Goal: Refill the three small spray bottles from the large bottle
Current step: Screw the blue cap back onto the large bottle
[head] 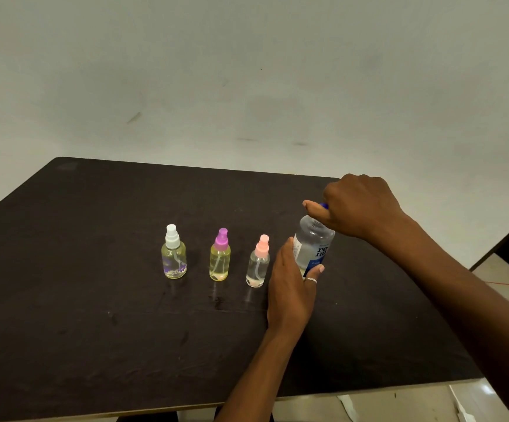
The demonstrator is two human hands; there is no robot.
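Near edge of the dark worktop (95,345) is at the bottom, pale floor (490,400) below it to the right. My left forearm comes up from the bottom middle. Left hand (291,292) sits on the worktop side of the large bottle (314,243), grip clamped round its lower body, fingers on the left side, thumb across the blue part of the label. There is a ring (311,280) on the thumb. The bottle base is hidden by my hand, so I cannot tell if it rests on the worktop.

Large bottle: clear, clear liquid, white and blue label, roughly upright, right of centre.

Left of it are three small spray bottles in a row, all upright and capped, apart from each other. Pink-cap bottle (258,264) is nearest my left hand, just beside it, contents clear. Purple-cap bottle (219,258) is in the middle, yellow liquid. White-cap bottle (174,255) is leftmost, pale yellow, purple print on the glass.

My right forearm comes in from the right edge, above the worktop. Right hand (359,205) is over the top of the large bottle, grip closed on its blue cap (324,205), only a sliver of cap showing.

Beyond that is the far worktop edge, then a plain grey wall (247,71) with a few scuffs.
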